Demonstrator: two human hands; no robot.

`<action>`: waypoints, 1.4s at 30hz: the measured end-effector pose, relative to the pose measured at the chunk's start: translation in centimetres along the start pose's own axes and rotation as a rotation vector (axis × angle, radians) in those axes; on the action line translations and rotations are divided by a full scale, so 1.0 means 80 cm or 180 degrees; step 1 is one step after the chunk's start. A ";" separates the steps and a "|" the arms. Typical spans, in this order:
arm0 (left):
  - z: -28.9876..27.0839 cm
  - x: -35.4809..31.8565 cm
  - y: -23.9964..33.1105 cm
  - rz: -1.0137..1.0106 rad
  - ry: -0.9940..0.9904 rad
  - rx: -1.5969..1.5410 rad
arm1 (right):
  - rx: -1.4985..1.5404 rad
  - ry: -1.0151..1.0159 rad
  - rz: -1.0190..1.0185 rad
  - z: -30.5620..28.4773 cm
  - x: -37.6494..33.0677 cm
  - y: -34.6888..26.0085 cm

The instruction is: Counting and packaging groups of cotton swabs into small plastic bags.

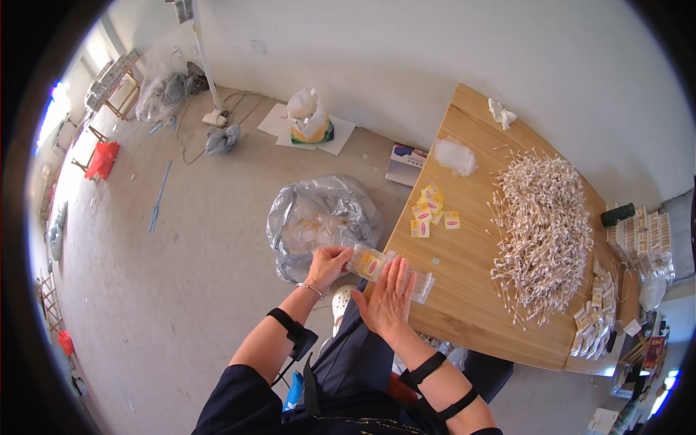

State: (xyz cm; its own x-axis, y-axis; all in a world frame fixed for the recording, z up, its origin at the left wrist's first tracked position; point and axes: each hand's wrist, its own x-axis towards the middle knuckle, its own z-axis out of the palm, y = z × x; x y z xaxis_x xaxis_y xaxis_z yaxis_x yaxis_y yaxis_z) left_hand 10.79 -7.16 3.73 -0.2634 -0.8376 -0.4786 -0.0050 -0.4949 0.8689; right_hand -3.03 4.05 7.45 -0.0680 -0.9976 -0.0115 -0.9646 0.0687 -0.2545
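A clear plastic packet of cotton swabs (368, 264) with a yellow and white card inside lies across the near left corner of the wooden table (471, 290). At its left end, the fingers of my left hand (328, 267) are closed in a pinch. My right hand (388, 301) rests over the packet's right part, fingers stretched out and flat, hiding some of it. Beyond my hands lie several small yellow and white cards (433, 209) and a stack of clear plastic sleeves (455, 156). A large heap of loose cotton swabs (544, 232) covers the table's right side.
A silver plastic bag (290, 210) stands open on the floor left of the table. Filled packets (594, 312) lie at the right edge near a dark green roll (618, 214). Crumpled white tissue (501, 113) sits at the far end. A white, yellow and green bag (308, 119) stands by the wall.
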 end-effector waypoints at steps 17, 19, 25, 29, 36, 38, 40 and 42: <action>0.017 0.012 0.010 0.0094 0.0096 0.0154 | -0.0017 -0.0089 0.0128 0.003 0.011 0.004; 0.021 0.011 0.011 0.0142 0.0190 0.0004 | -0.0006 -0.0099 0.0131 0.003 0.012 0.003; 0.019 0.011 0.008 0.0158 0.0204 -0.0014 | 0.0009 -0.0088 0.0103 0.002 0.012 0.002; 0.019 0.011 0.008 0.0164 0.0190 0.0005 | -0.0009 -0.0082 0.0094 0.000 0.013 0.005; -0.007 0.006 0.003 0.0104 0.0011 0.0200 | -0.0078 -0.0083 -0.0057 -0.016 -0.005 0.007; -0.010 0.001 0.004 0.0123 -0.0077 0.0228 | -0.0045 -0.0123 -0.0094 -0.018 -0.013 0.004; -0.011 -0.004 0.007 0.0002 -0.0224 0.0105 | -0.0013 -0.0160 -0.0132 -0.016 -0.018 0.003; -0.013 -0.004 0.004 -0.0028 -0.0260 0.0026 | -0.0012 -0.0198 -0.0147 -0.013 -0.022 0.000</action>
State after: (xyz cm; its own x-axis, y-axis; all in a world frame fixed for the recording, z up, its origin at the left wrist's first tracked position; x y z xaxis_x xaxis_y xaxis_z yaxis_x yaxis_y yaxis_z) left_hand 11.89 -7.34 4.02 -0.3412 -0.8113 -0.4747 -0.0156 -0.5001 0.8658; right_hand -3.20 5.78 8.50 -0.0077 -0.9982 -0.0598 -0.9673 0.0226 -0.2527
